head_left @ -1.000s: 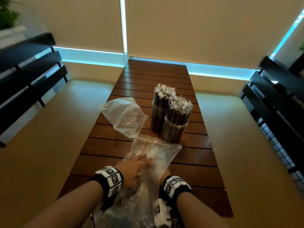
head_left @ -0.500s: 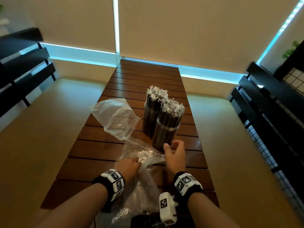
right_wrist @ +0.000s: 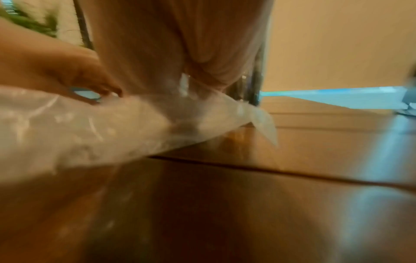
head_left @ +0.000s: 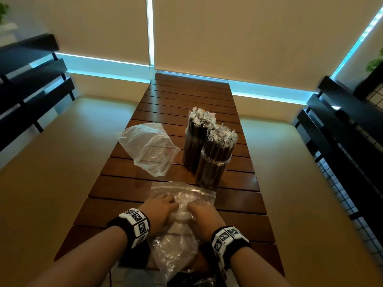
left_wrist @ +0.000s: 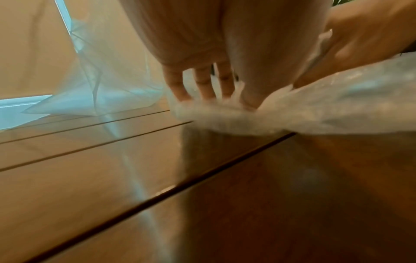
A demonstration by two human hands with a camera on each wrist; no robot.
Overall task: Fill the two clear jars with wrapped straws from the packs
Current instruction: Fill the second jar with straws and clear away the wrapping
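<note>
Head view: both jars [head_left: 209, 162] stand packed with wrapped straws [head_left: 221, 134] around mid-table toward the right edge, while the left hand [head_left: 158, 212] and right hand [head_left: 204, 217] rest on a crumpled empty pack [head_left: 182, 204] near the front edge. Left wrist view: straight fingers [left_wrist: 203, 83] press down onto the plastic. Right wrist view's blurry, can't tell that grip; pack [right_wrist: 112, 124] lies under the hand.
</note>
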